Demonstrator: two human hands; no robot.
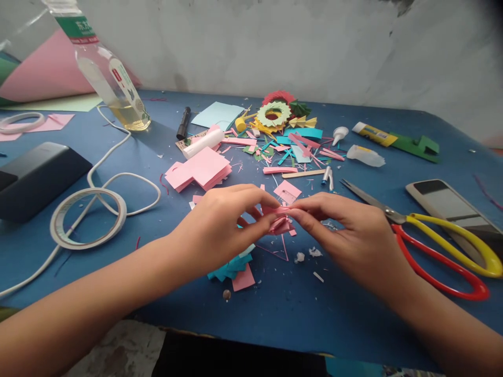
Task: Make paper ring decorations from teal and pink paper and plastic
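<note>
Between the fingertips of my left hand and my right hand is a small folded piece of pink paper. Both hands pinch it, thumb against finger, just above the table. Beneath my left hand lies a blue pleated paper piece, partly hidden, with a pink paper square beside it. Another pink square lies just beyond my fingertips. A stack of pink paper pieces sits farther off, to the left.
Scissors with red and yellow handles and a phone lie right. Left are a tape roll, a white cable, a dark box-like device and a bottle. Paper scraps and folded paper rings lie behind.
</note>
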